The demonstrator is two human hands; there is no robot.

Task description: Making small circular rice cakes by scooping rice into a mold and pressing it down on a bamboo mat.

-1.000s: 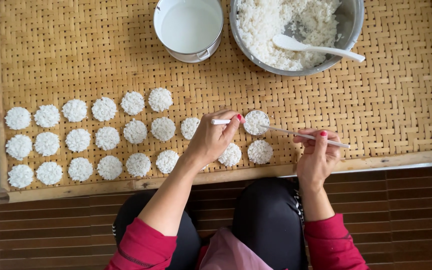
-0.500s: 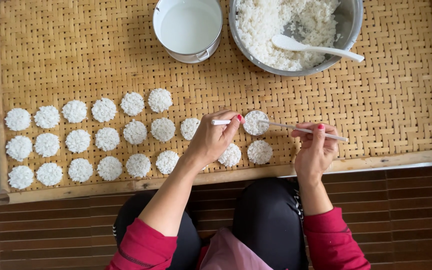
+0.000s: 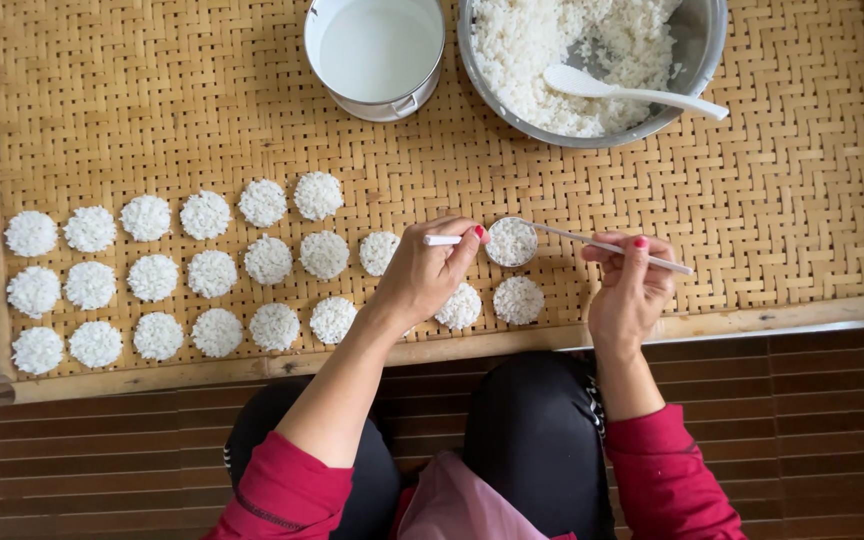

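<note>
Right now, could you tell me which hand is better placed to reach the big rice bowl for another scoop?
Probably the right hand: the rice bowl and its white spoon sit directly above it on the woven tray. The left hand is farther off, beneath the pot.

Very little has moved over the last second; the right hand [image 3: 630, 290] has shifted slightly outward and downward along the long thin handle [image 3: 612, 245] it pinches, its fingers now closed a touch lower on the stick; the round ring mould [image 3: 511, 241] full of white rice has settled a little lower on the woven bamboo tray [image 3: 782, 200]; the left hand [image 3: 422, 280], gripping a short white tool [image 3: 442, 240], has edged marginally toward the mould.
</note>
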